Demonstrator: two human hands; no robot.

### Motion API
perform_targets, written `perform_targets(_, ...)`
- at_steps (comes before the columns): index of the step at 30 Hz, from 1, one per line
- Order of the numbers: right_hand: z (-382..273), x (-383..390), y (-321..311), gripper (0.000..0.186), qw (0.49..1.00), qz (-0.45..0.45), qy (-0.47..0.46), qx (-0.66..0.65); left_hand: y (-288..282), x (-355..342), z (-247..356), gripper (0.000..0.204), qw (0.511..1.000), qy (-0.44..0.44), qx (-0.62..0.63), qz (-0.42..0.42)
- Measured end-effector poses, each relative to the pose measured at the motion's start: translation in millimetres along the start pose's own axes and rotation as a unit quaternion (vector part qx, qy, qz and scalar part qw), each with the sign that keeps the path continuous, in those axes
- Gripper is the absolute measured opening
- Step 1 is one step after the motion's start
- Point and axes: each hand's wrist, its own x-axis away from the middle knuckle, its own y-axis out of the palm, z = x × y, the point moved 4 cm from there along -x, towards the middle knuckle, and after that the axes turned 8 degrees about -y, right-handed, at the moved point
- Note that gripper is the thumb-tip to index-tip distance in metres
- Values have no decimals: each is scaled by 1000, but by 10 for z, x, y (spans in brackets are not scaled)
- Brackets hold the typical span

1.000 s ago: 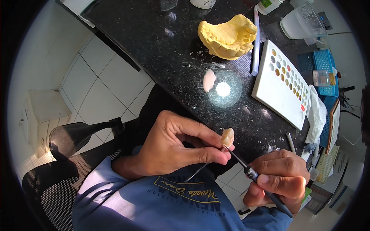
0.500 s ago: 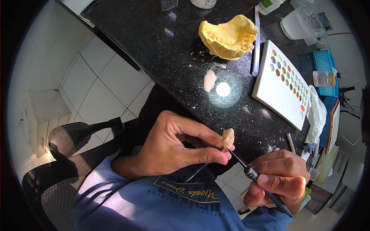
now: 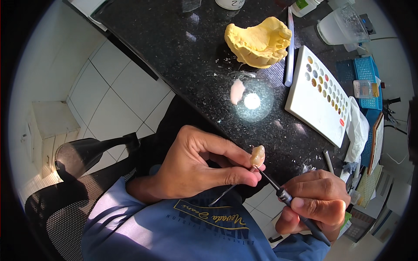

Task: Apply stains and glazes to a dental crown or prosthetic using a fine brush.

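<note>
My left hand (image 3: 198,167) is closed, pinching a small cream-coloured dental piece shaped like teeth (image 3: 257,155) between thumb and fingertips. A thin metal stem (image 3: 224,194) shows below this hand; its other end is hidden by the fingers. My right hand (image 3: 318,202) is wrapped round the dark handle of a slim dental instrument (image 3: 285,196). The instrument's fine metal tip meets the lower edge of the dental piece, close to my left thumb. Both hands are above my lap, at the counter's near edge.
On the speckled black counter (image 3: 174,56) lie a yellow plaster dental cast (image 3: 257,43), a pink-white smear (image 3: 237,91) and a white palette with coloured wells (image 3: 315,95). A pale stick (image 3: 289,48), clear cup (image 3: 342,28), crumpled tissue (image 3: 358,126) and blue basket (image 3: 368,80) stand farther right.
</note>
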Motion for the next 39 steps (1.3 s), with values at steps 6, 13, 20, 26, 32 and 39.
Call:
perform_targets(6, 47, 29, -37, 24, 999, 17, -15, -25, 10, -13, 15, 19, 1000, 14, -2, 4)
perform_targets(13, 43, 13, -328, 30, 981, 183, -7, 63, 43, -7, 44, 19, 999, -19, 22, -17)
perform_targets(20, 588, -349, -822, 16, 974, 209, 61, 59, 5, 12, -11, 19, 998, -28, 44, -25)
perform_targets(26, 908, -510, -696, 15, 972, 130, 192, -34, -17, -1, -25, 19, 997, -15, 61, -45)
perform_targets(32, 957, -597, -609, 11, 992, 57, 110, -19, -12, -39, 85, 19, 996, -19, -25, -84)
perform_targets(39, 931, -623, -586, 7, 994, 42, 96, 18, -11, -26, 85, 19, 996, -45, -5, -80)
